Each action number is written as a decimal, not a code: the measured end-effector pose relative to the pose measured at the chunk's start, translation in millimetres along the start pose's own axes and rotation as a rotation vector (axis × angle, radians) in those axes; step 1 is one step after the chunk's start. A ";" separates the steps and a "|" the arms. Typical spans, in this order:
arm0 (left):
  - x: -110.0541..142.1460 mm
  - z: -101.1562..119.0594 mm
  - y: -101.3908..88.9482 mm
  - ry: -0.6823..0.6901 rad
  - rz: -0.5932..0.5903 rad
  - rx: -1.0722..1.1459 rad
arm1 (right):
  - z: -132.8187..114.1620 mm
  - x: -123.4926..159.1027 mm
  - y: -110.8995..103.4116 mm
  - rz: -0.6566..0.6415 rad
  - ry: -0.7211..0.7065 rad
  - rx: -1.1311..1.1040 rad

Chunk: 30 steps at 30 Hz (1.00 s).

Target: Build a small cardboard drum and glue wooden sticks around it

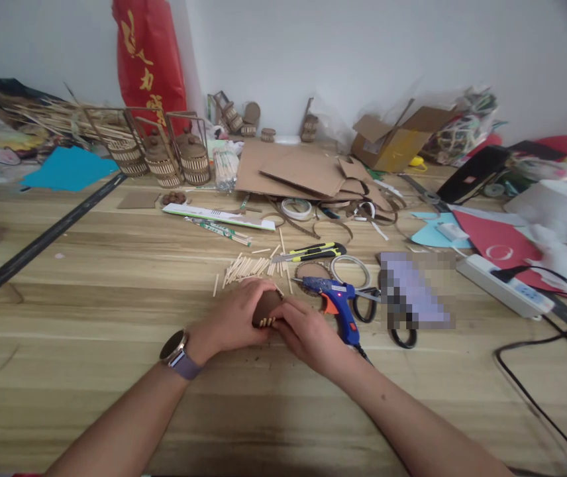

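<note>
My left hand (228, 318), with a watch on its wrist, curls around a brown cardboard round (264, 305). A few short wooden sticks (266, 322) stand along the near edge of this piece. My right hand (308, 331) pinches at that same edge, touching the end of the row; its fingertips partly hide what they grip, which looks like one more short stick. Just beyond both hands lies a loose pile of cut sticks (246, 267). A blue glue gun (336, 295) with a lit red light rests to the right of my right hand.
A yellow-black utility knife (318, 252), a roll ring (350, 271) and scissors (403, 334) lie beyond and right. A power strip (507, 285) trails black cables at right. Cardboard sheets (288, 169), small stick-sided baskets (195, 162) and a red bag (149, 59) stand at the back.
</note>
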<state>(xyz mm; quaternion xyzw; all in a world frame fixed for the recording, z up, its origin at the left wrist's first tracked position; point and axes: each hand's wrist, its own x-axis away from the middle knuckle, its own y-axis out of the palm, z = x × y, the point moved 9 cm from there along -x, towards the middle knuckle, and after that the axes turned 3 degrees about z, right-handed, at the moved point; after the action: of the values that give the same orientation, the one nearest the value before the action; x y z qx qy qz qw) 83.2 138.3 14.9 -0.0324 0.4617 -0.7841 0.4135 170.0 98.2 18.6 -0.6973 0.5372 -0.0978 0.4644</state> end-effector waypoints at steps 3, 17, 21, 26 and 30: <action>0.2 0.3 1.5 -0.011 0.002 -0.013 | 0.1 0.6 1.7 0.004 -0.006 0.015; 0.9 7.5 2.1 0.014 0.028 -0.070 | 1.0 5.1 5.0 0.020 -0.003 0.062; 1.4 6.3 3.3 0.007 0.037 -0.042 | -0.6 5.8 4.4 0.031 -0.014 0.077; 2.0 5.3 4.5 0.003 0.034 -0.026 | -2.1 6.1 2.8 0.051 -0.029 0.077; 2.3 5.4 4.7 0.001 0.028 -0.037 | -2.3 6.5 2.0 0.053 -0.025 0.085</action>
<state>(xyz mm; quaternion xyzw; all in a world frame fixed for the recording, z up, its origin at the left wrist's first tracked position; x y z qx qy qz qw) 86.9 131.9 13.6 -0.0330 0.4768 -0.7695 0.4236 169.9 91.5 16.0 -0.6636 0.5452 -0.0992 0.5026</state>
